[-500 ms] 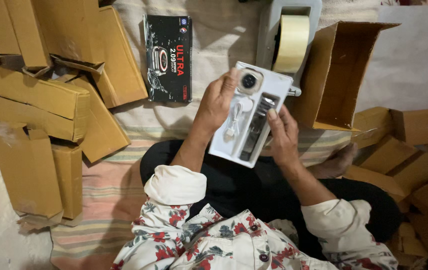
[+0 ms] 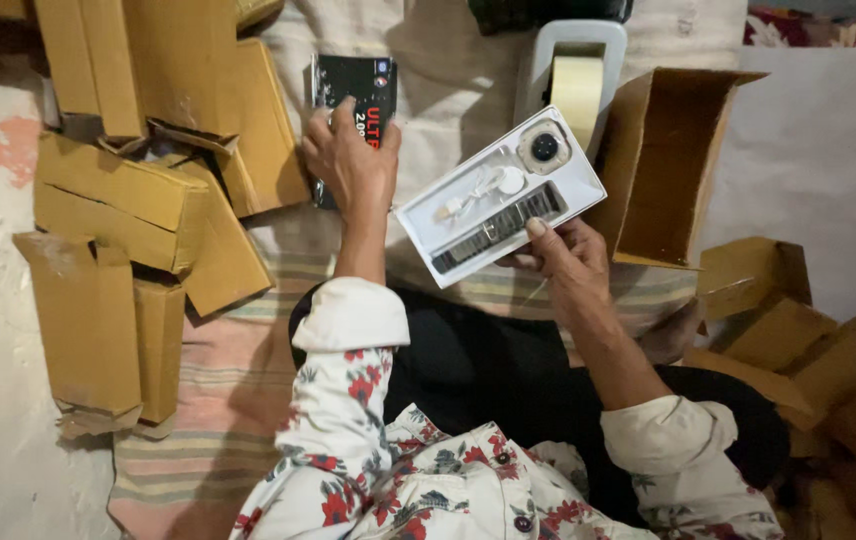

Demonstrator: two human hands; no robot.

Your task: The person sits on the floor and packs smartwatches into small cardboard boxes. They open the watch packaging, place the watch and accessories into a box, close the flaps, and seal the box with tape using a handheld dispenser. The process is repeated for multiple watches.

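My right hand [image 2: 570,262] holds a white tray [image 2: 578,192] by its near edge, tilted over my lap. The tray carries a smartwatch face [image 2: 544,148], a white charging cable [image 2: 478,190] and a dark strap [image 2: 498,226]. My left hand [image 2: 351,165] reaches forward and lies on a black box lid [image 2: 350,84] lying flat on the cloth, fingers spread over its near end.
A pile of flat brown cartons [image 2: 138,170] lies at the left. An open brown carton [image 2: 663,160] stands at the right beside a tape dispenser [image 2: 576,75]. More cartons [image 2: 808,340] are heaped at the far right. A striped cloth [image 2: 218,380] covers the floor.
My left hand has left the tray and moved left and forward onto the black lid. My right hand alone now holds the tray, which has turned and shifted right.
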